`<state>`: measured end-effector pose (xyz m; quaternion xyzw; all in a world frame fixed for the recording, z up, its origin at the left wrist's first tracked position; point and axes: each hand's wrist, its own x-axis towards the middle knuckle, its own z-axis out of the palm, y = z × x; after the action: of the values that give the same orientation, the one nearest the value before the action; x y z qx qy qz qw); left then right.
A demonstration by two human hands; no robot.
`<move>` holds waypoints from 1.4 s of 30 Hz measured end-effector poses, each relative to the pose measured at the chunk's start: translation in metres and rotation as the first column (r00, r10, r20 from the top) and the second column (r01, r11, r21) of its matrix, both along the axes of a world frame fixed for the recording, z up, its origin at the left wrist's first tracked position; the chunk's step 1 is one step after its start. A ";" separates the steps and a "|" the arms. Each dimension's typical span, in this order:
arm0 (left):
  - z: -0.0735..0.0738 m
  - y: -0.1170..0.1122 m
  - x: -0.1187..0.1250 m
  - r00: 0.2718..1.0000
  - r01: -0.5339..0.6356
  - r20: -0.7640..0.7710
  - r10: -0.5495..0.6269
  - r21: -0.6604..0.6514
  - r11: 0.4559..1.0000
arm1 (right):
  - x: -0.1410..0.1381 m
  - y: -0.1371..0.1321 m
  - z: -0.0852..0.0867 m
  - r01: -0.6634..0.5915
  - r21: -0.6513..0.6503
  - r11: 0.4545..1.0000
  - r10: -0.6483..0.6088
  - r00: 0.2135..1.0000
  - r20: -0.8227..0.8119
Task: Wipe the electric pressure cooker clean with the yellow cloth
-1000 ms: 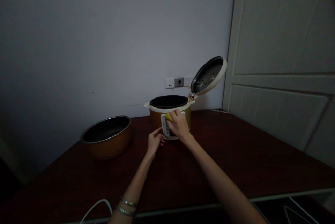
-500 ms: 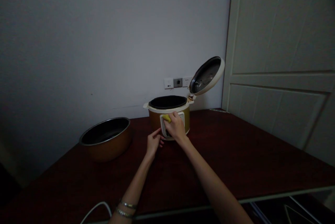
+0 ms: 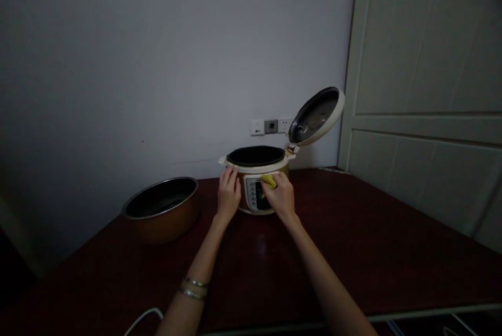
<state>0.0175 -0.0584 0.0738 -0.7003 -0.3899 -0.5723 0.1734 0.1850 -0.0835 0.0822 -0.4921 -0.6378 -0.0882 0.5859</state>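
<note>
An electric pressure cooker or rice cooker (image 3: 257,168) with a white rim and gold-brown body stands on the table. Its round lid (image 3: 317,117) is tilted up on the hinge at the right. My right hand (image 3: 284,200) pinches a small yellow cloth (image 3: 269,181) against the upper part of the control panel (image 3: 252,193) on the cooker's front. Flat against the cooker's left side, with fingers stretched upward near the rim, lies my left hand (image 3: 229,194); it holds nothing.
To the left sits a loose round pot (image 3: 168,221) with a dark inside and metal rim. Wall sockets (image 3: 270,126) are behind the cooker. A white cable (image 3: 143,316) curves at the table's front edge. A panelled door (image 3: 423,168) borders the dark red table (image 3: 353,242) on the right.
My left hand has gone up from the cooker's lower front to its left side. My right hand has shifted the cloth rightward over the panel, uncovering its left buttons. The view shifted slightly.
</note>
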 end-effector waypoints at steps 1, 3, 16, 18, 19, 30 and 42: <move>0.003 0.006 0.001 0.998 0.011 -0.057 -0.010 0.012 1.000 | -0.004 0.000 0.001 0.005 0.006 1.000 -0.005 1.000 0.017; 0.006 0.017 0.003 0.990 0.025 -0.141 -0.024 0.010 1.000 | -0.012 -0.001 0.004 0.012 0.001 1.000 -0.012 0.998 0.059; 0.018 0.050 0.011 0.994 0.100 0.030 -0.104 0.109 0.989 | -0.009 0.000 0.002 0.095 0.008 0.995 -0.095 0.989 0.109; 0.021 0.055 0.013 0.991 0.103 0.074 -0.113 0.132 0.986 | -0.021 0.001 0.005 0.083 0.011 0.996 -0.084 0.983 0.164; 0.022 0.057 0.014 0.990 0.100 0.088 -0.113 0.145 0.984 | -0.025 0.002 0.007 0.079 0.007 0.997 -0.079 0.978 0.193; 0.021 0.066 0.021 0.975 0.062 0.193 -0.106 0.223 0.973 | 0.004 0.008 0.011 0.064 0.003 0.998 -0.064 0.990 0.123; 0.023 0.064 0.022 0.959 0.099 0.234 -0.158 0.247 0.964 | 0.021 0.006 0.012 0.026 -0.027 0.999 -0.021 0.985 0.171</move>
<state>0.0391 0.0058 0.0963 -0.6207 -0.2922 -0.7085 0.1655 0.2056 -0.0778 0.0942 -0.4986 -0.6811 -0.1278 0.5207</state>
